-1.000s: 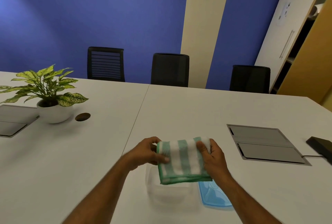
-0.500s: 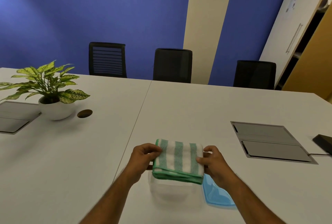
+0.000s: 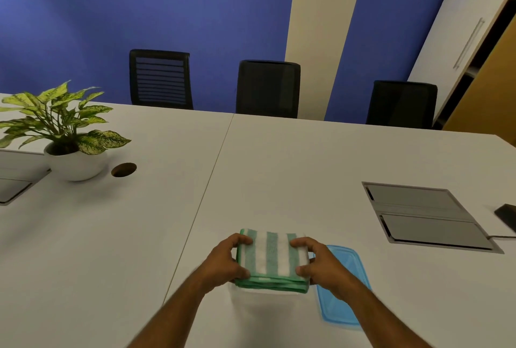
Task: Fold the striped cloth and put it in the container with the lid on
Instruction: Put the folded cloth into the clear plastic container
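The green-and-white striped cloth (image 3: 272,259) is folded into a thick square and sits flat across the open top of a clear plastic container (image 3: 262,306) near the table's front edge. My left hand (image 3: 227,261) grips the cloth's left side and my right hand (image 3: 321,264) grips its right side. The container's blue lid (image 3: 343,292) lies flat on the table just right of the container, partly under my right wrist. Most of the container's rim is hidden by the cloth.
A potted plant (image 3: 64,135) in a white bowl stands at the far left, with a round cable hole (image 3: 123,170) beside it. A grey cable hatch (image 3: 427,216) is set in the white table (image 3: 279,169) at right; a black device (image 3: 506,216) lies at the right edge. Three black chairs (image 3: 268,88) line the far side.
Both hands have lowered the folded cloth from a tilted hold above the container down to lie flat on its opening. The lid has stayed in place.
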